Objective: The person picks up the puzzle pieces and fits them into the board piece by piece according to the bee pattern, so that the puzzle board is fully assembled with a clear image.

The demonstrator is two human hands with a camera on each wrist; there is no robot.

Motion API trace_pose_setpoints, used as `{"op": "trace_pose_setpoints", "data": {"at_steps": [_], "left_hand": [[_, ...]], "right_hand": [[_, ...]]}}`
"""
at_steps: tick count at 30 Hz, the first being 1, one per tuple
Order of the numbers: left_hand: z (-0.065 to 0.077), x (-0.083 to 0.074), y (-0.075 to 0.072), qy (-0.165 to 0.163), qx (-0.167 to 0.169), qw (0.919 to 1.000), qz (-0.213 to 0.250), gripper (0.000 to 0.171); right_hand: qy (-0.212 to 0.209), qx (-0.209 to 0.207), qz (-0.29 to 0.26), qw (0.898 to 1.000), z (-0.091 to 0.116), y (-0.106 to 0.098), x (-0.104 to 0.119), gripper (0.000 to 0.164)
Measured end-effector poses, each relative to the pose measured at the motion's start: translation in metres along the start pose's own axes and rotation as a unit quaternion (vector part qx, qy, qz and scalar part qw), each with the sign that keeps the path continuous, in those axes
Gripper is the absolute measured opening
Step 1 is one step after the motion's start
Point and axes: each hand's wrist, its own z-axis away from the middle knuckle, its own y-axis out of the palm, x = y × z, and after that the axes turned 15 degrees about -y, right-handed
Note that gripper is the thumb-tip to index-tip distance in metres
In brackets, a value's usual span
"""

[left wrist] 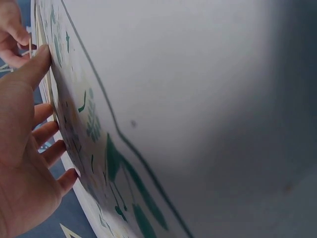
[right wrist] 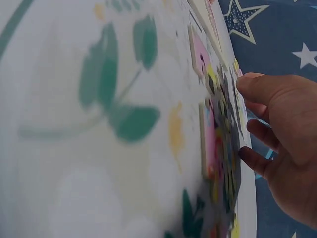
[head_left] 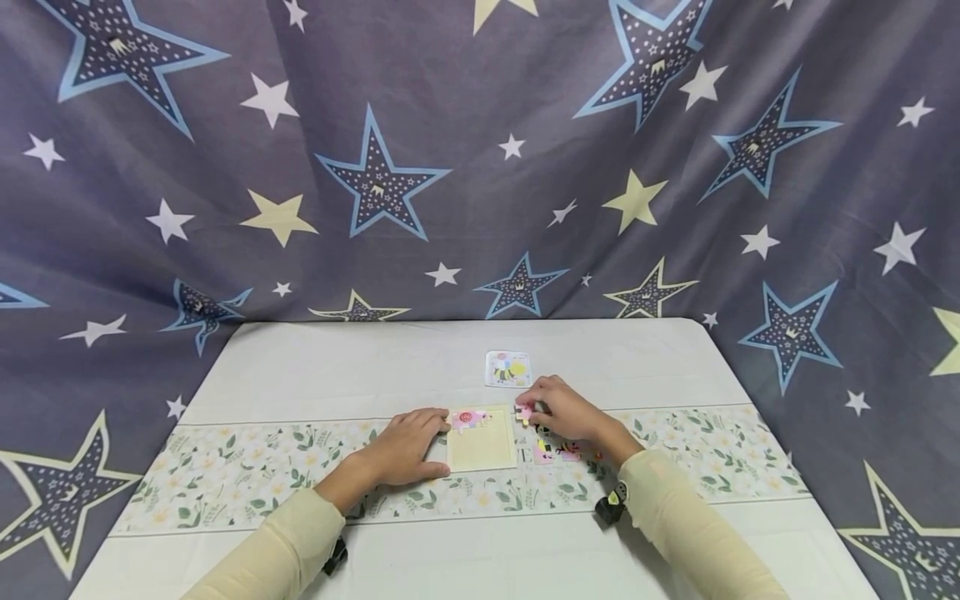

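A pale yellow puzzle board [head_left: 483, 452] lies on the table, with joined pink pieces [head_left: 471, 419] set along its upper edge. My left hand [head_left: 405, 448] rests against the board's left side, fingers fairly straight; its thumb and fingertips also show along the board's edge in the left wrist view. Just past the board's upper right corner, my right hand [head_left: 562, 407] pinches a pink puzzle piece [head_left: 522, 412] between thumb and fingers. Below that hand lie several loose puzzle pieces [head_left: 544, 452]. The right wrist view shows pink pieces [right wrist: 208, 141] beside the right hand [right wrist: 290, 124].
Behind the board lies a small picture card [head_left: 507, 368] with rounded corners. A floral band [head_left: 262, 467] crosses the white table cover [head_left: 315, 367]. A dark curtain with stars [head_left: 450, 167] hangs behind the table. Black straps [head_left: 611, 507] sit at the wrists.
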Motion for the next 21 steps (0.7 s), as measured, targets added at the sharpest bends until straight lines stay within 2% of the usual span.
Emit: {"op": "trace_pose_setpoints", "data": {"at_steps": [21], "left_hand": [[0.000,0.002,0.001,0.002,-0.001,1.0000,0.003,0.067]], "right_hand": [[-0.052,0.010,0.046,0.998,-0.031,0.018,0.018,0.027]]}}
